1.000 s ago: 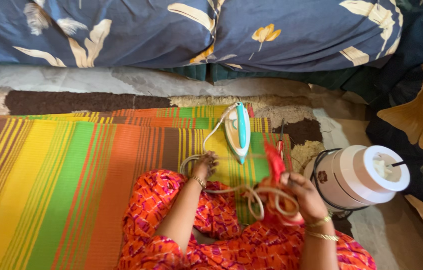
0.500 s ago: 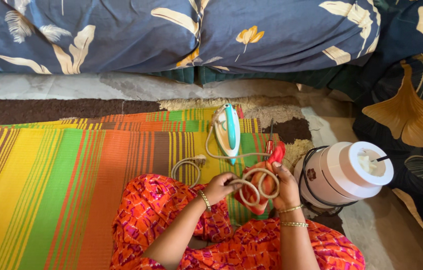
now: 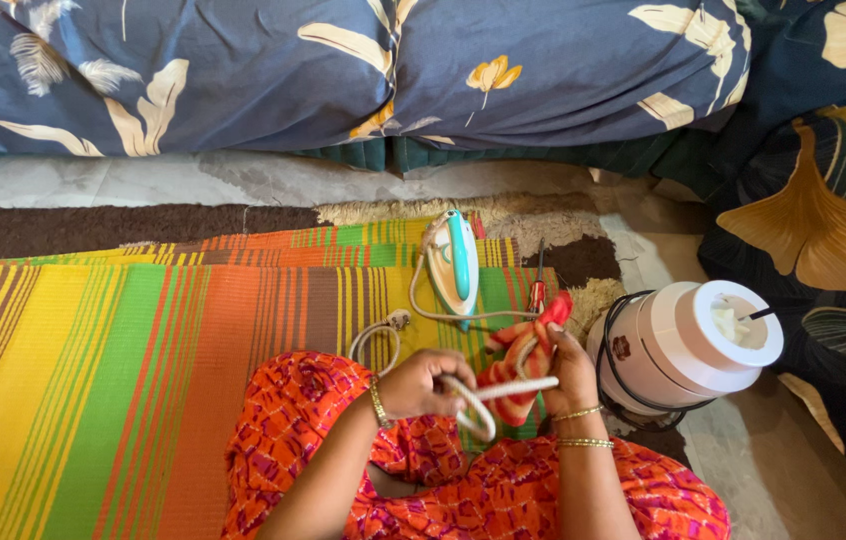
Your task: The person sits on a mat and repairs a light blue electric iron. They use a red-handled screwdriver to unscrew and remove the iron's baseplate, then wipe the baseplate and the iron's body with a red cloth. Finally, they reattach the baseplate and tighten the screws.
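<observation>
A view from above looks down at a person sitting on the floor in orange and pink patterned clothing. At far left, a striped mat [image 3: 123, 380] in yellow, green, orange and brown spreads across the floor, with a dark brown rug [image 3: 143, 225] at its far edge and blue floral cushions [image 3: 343, 70] beyond that.

Near the centre, the left hand [image 3: 423, 385], a gold bangle at its wrist, is closed around a white cord [image 3: 473, 405], pinching a loop of it. The cord runs across to the right hand and also trails away over the mat, past a small plug [image 3: 398, 320], up to a white and teal clothes iron [image 3: 455, 262] lying on the mat just beyond the hands.

The right hand [image 3: 563, 370], with two gold bangles, is wrapped around a striped red and cream cloth [image 3: 513, 375] together with the cord, fingers closed on both.

Just right of that hand stands a white cylindrical container [image 3: 693, 345] with a dark wire handle, tilted on the floor. At far right lies dark fabric [image 3: 823, 230] with large golden leaf prints.
</observation>
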